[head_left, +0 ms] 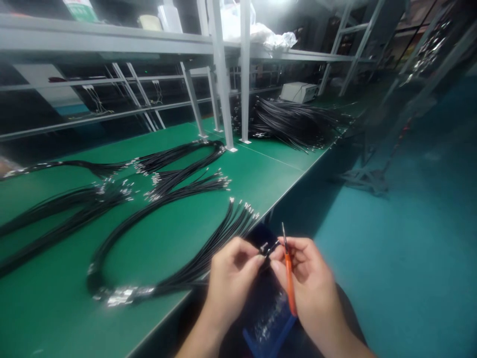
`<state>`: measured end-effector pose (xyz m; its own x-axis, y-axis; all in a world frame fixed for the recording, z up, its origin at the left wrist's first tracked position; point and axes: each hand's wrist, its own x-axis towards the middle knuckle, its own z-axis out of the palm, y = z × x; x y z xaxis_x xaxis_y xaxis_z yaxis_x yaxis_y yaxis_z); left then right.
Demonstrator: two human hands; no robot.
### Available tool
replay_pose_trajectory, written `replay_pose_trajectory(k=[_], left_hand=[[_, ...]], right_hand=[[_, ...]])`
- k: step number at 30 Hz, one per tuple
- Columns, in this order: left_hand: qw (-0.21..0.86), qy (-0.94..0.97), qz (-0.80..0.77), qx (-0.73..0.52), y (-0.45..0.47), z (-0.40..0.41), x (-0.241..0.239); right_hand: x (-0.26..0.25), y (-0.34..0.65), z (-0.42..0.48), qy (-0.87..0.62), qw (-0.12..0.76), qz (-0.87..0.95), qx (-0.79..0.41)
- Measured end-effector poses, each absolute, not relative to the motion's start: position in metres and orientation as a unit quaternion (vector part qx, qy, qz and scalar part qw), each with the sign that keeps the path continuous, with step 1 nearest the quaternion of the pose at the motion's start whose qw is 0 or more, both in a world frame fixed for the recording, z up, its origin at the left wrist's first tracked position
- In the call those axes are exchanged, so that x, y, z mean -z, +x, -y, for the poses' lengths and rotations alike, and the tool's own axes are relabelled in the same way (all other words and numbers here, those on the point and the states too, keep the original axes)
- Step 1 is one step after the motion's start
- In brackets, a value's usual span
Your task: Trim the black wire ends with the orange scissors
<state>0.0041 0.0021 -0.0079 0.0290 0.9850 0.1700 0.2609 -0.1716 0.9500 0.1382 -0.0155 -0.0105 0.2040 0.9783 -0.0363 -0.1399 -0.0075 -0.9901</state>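
Past the table's front edge, my two hands meet over a blue bin. My left hand [234, 271] is closed, thumb and forefinger pinching the end of a thin black cable [269, 251] with a small shiny tip. In my right hand [311, 276] lies an orange-handled tool [289, 283] with a thin dark metal point angled up and away; its exact kind does not show. The right thumb and forefinger also touch the cable end. Beside my left hand, a bundle of black cables [208, 253] with silvery ends fans out over the table edge.
The green table [149, 248] carries more looped cable bundles [179, 164] on the left. A large cable pile [290, 122] and a pale box-shaped device [299, 92] stand farther back. White shelf posts [223, 84] rise from the table. The blue bin [257, 343] holds small shiny bits.
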Motion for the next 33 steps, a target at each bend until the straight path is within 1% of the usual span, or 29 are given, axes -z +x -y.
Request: replay_pose_trajectory(k=[2, 5, 8, 11, 19, 33], left_hand=[[0.428, 0.587, -0.5, -0.472, -0.002, -0.006, 0.005], [0.473, 0.568, -0.471, -0.483, -0.008, -0.008, 0.0], [0.501, 0.55, -0.454, -0.49, -0.011, -0.008, -0.004], [0.519, 0.543, -0.442, -0.49, -0.012, -0.006, -0.006], [0.541, 0.551, -0.411, -0.485, -0.013, -0.005, -0.009], [0.548, 0.552, -0.403, -0.482, -0.013, -0.004, -0.01]], right_hand=[[0.007, 0.148, 0.02, -0.496, 0.546, 0.436, -0.516], [0.0, 0.164, 0.021, -0.417, 0.456, 0.466, -0.633], [-0.001, 0.173, 0.017, -0.342, 0.381, 0.43, -0.743], [0.001, 0.174, 0.014, -0.312, 0.343, 0.388, -0.796], [-0.001, 0.171, 0.006, -0.288, 0.319, 0.345, -0.834], [-0.006, 0.173, 0.002, -0.299, 0.314, 0.387, -0.814]])
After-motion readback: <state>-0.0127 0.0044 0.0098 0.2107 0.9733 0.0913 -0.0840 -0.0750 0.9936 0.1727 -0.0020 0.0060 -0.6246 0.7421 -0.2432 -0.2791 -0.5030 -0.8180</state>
